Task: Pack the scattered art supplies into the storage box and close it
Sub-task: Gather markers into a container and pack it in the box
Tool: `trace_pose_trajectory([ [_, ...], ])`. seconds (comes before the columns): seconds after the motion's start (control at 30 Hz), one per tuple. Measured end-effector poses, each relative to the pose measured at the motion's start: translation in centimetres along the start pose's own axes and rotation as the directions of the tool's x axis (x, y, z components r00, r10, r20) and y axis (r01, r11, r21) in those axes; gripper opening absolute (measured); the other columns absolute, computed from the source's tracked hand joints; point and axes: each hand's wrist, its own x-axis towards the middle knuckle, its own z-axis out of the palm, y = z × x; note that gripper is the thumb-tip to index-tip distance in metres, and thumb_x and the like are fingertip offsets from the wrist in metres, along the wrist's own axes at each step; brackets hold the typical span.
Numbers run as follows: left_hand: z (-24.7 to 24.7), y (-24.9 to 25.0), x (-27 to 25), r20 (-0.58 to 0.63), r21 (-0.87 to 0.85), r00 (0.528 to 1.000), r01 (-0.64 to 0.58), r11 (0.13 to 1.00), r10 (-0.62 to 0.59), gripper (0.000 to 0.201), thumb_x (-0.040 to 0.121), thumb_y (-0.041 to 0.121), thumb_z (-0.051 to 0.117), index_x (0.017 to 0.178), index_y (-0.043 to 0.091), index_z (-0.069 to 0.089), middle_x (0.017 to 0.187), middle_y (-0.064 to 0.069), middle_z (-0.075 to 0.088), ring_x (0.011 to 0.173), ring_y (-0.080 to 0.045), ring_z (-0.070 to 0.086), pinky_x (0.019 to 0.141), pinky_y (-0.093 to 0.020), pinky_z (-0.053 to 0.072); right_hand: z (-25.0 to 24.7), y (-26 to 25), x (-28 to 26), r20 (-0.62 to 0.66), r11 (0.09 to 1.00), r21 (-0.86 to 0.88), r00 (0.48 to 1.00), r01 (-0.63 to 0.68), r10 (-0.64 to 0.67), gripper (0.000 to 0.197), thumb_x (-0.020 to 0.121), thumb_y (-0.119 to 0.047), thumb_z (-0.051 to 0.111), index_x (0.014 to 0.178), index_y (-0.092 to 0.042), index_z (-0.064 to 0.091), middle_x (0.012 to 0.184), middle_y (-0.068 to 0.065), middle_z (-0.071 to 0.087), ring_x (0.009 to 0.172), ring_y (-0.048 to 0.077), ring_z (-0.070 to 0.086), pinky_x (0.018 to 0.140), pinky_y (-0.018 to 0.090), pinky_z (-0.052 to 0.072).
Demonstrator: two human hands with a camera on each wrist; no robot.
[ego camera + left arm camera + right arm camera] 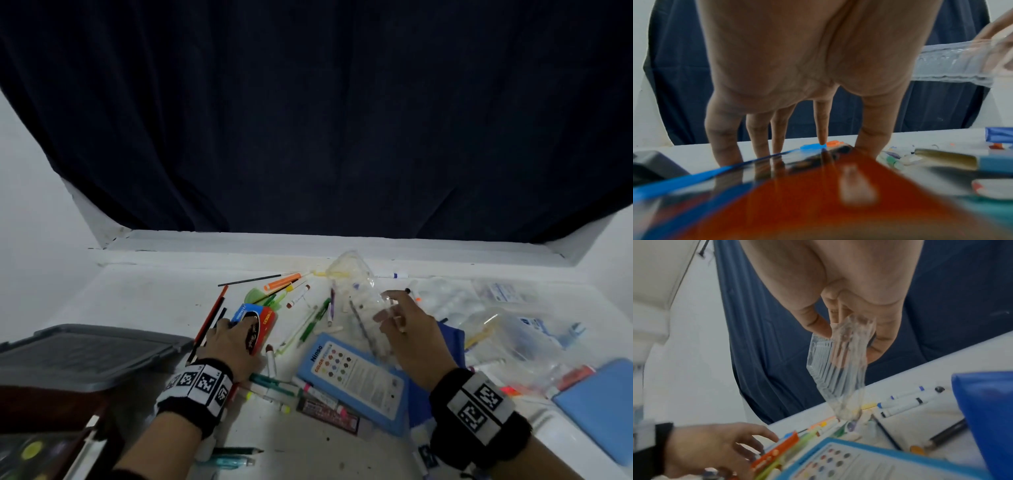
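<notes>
My left hand point(236, 329) lies over a red and blue box point(257, 325) of supplies on the white table. In the left wrist view the fingers point(725, 146) go down its left side and the thumb down its right, gripping the box point(807, 194). My right hand point(390, 308) is raised above the table's middle and pinches a clear ribbed plastic tray point(836, 366) between thumb and fingers, so that it hangs down. At the far left sits the grey storage lid point(78, 353), with a dark brown container point(51, 411) below it.
A blue Ninso colour case point(352, 377) lies between my hands. Pens, pencils and markers point(301, 298) are scattered around it. Clear plastic bags point(496, 329) and a blue flat pad point(603, 404) fill the right side. A dark curtain point(308, 120) hangs behind the table.
</notes>
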Motion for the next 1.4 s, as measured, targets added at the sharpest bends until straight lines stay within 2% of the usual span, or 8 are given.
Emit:
trace_pose_trajectory([
  [0.13,-0.1,-0.6,-0.5,-0.057,-0.151,0.995,-0.092,0.984,0.084,0.098,0.052,0.069,0.064,0.142,0.044,0.035,0.12,-0.002,0.059,0.108,-0.025,0.06,0.093,-0.045,0.054,-0.6,-0.9,-3.6,0.044,0.938,0.329,0.994,-0.106,0.097,0.025,0.097,-0.008,0.053,0.103,-0.032,0.055,0.087,0.009,0.07,0.077,0.025,0.067,0.072,0.039,0.053],
  [0.27,-2.1,1.6,-5.9,-0.221,-0.317,0.952,-0.275,0.908,0.211,0.082,0.066,0.032,0.084,0.136,0.037,0.043,0.116,0.003,0.064,0.102,-0.018,0.062,0.089,-0.038,0.055,-1.5,-1.1,-6.9,0.097,0.848,0.499,0.984,-0.178,0.15,0.023,0.096,0.001,0.051,0.106,-0.019,0.056,0.089,0.014,0.066,0.076,0.025,0.07,0.067,0.035,0.047],
  [0.4,-1.8,1.8,-11.8,-0.308,-0.419,0.915,-0.377,0.826,0.261,0.092,0.056,0.027,0.087,0.134,0.04,0.039,0.111,0.012,0.063,0.099,-0.011,0.064,0.082,-0.032,0.056,-1.6,0.7,-9.6,0.176,0.747,0.605,0.962,-0.274,0.21,0.036,0.091,0.016,0.045,0.109,-0.015,0.054,0.085,0.014,0.06,0.065,0.024,0.067,0.051,0.024,0.044],
  [0.6,2.9,-1.2,-18.6,-0.316,-0.267,0.908,-0.363,0.893,0.274,0.107,0.052,0.035,0.089,0.142,0.039,0.032,0.123,0.018,0.045,0.106,-0.012,0.058,0.091,-0.039,0.051,-0.9,3.0,-14.1,0.335,0.885,0.323,0.915,-0.335,0.225,0.031,0.09,0.004,0.052,0.103,-0.024,0.053,0.089,0.017,0.054,0.056,0.013,0.061,0.051,0.022,0.039],
  [0.8,6.2,-5.5,-20.3,-0.278,-0.184,0.93,-0.297,0.937,0.24,0.114,0.054,0.034,0.093,0.146,0.042,0.026,0.122,0.014,0.049,0.106,-0.014,0.052,0.094,-0.037,0.049,0.5,3.4,-16.6,0.477,0.987,-0.094,0.864,-0.131,0.16,0.031,0.092,-0.003,0.048,0.107,-0.031,0.053,0.09,0.008,0.061,0.071,0.013,0.06,0.068,0.028,0.049],
  [1.0,7.3,-8.4,-20.2,-0.297,0.053,0.862,-0.413,0.909,0.41,0.058,0.063,0.005,0.076,0.113,0.034,0.07,0.109,0.009,0.068,0.1,-0.023,0.066,0.075,-0.042,0.045,1.8,2.0,-17.4,0.551,0.882,-0.452,0.819,0.132,0.16,0.06,0.095,-0.014,0.044,0.151,-0.025,0.026,0.141,-0.002,0.042,0.127,0.016,0.041,0.11,0.035,0.032],
  [1.2,8.4,-10.8,-20.8,-0.03,-0.064,0.884,-0.467,0.882,0.466,0.074,0.076,0.046,0.076,0.143,0.044,0.045,0.142,0.022,0.044,0.132,-0.002,0.042,0.114,-0.026,0.035,3.0,-0.4,-17.9,0.596,0.859,-0.481,0.783,0.174,0.175,0.061,0.099,-0.045,0.044,0.153,-0.027,0.023,0.152,-0.005,0.033,0.138,0.016,0.032,0.114,0.032,0.027],
  [1.4,7.4,-12.3,-20.4,-0.091,-0.114,0.902,-0.431,0.895,0.423,0.099,0.068,0.035,0.088,0.148,0.045,0.03,0.14,0.027,0.032,0.133,0.0,0.03,0.112,-0.015,0.022,4.8,-1.0,-18.0,0.617,0.82,-0.524,0.767,0.23,0.179,0.082,0.086,-0.063,0.056,0.151,-0.028,0.022,0.148,-0.002,0.033,0.132,0.018,0.035,0.109,0.038,0.036],
])
